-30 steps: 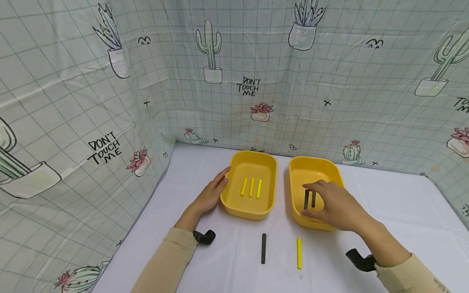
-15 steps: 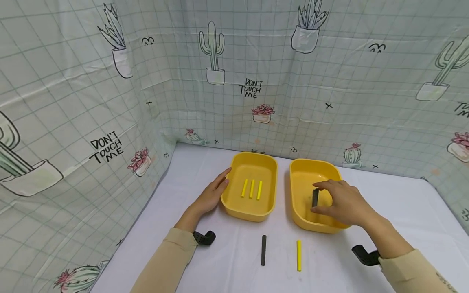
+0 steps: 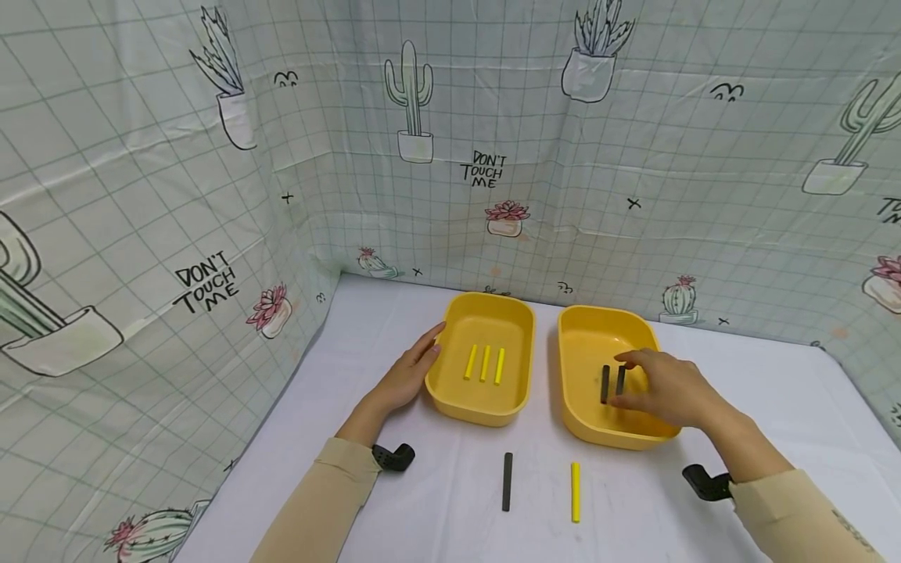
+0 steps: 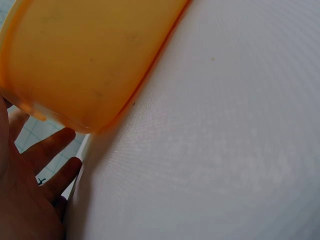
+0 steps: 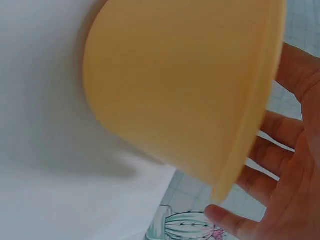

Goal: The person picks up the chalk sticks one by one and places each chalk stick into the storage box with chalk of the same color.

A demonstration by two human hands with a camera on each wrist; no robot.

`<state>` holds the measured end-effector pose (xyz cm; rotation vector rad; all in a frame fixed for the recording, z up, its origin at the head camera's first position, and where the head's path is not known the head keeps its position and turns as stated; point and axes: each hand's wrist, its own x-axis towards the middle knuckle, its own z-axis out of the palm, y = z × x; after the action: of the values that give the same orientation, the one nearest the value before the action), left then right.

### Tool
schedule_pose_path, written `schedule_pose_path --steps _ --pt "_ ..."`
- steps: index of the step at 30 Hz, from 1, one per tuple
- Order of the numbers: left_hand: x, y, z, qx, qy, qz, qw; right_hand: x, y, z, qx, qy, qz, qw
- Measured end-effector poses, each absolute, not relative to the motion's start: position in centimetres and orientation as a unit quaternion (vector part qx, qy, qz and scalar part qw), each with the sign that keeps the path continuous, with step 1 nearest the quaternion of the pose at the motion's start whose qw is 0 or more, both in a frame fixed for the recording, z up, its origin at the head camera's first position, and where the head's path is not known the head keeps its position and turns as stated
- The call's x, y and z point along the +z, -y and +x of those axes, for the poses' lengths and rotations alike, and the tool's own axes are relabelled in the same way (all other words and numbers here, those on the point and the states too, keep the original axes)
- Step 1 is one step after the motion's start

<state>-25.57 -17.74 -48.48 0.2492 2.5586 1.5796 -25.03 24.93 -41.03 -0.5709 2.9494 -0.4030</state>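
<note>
In the head view my right hand [image 3: 672, 387] reaches over the rim of the right yellow bin [image 3: 573, 344]. Its thumb and forefinger pinch a short black stick [image 3: 621, 381] by its two ends, close to the bin's floor. To the left of it lies a second black stick [image 3: 604, 384], roughly parallel. My left hand [image 3: 407, 374] rests against the left side of the other yellow bin [image 3: 486, 317], fingers extended along the rim. Three yellow sticks [image 3: 485, 364] lie side by side in that bin. The right wrist view shows the bin's outer wall [image 5: 185, 85] hiding the fingertips.
On the white tabletop [image 3: 436, 500] in front of the bins lie another black stick [image 3: 507, 482] and a yellow stick [image 3: 576, 493], spaced apart. A grid-patterned cloth [image 3: 450, 211] with cactus drawings hangs behind and to the left.
My right hand has carried the pinched black stick rightward, past the other black stick, which it hid half a second ago. The left hand stays where it was.
</note>
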Motion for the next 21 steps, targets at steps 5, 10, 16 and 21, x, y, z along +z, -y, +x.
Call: schedule_pose_path --steps 5,10,16,21 --pt "-48.5 17.7 -25.5 0.52 -0.849 0.078 0.063 -41.8 -25.5 -25.6 -0.136 -0.97 -0.19 0.072" --pt "-48.6 17.7 -25.5 0.519 -0.849 0.075 0.063 -42.7 -26.0 -26.1 -0.132 -0.969 -0.197 0.07" --pt "-48.7 17.7 -25.5 0.521 -0.848 0.077 0.059 -43.3 -26.2 -26.4 -0.122 -0.968 -0.213 0.054" --pt "-48.6 17.7 -25.5 0.52 -0.848 0.08 0.057 -43.7 -26.1 -26.8 -0.113 -0.968 -0.217 0.052"
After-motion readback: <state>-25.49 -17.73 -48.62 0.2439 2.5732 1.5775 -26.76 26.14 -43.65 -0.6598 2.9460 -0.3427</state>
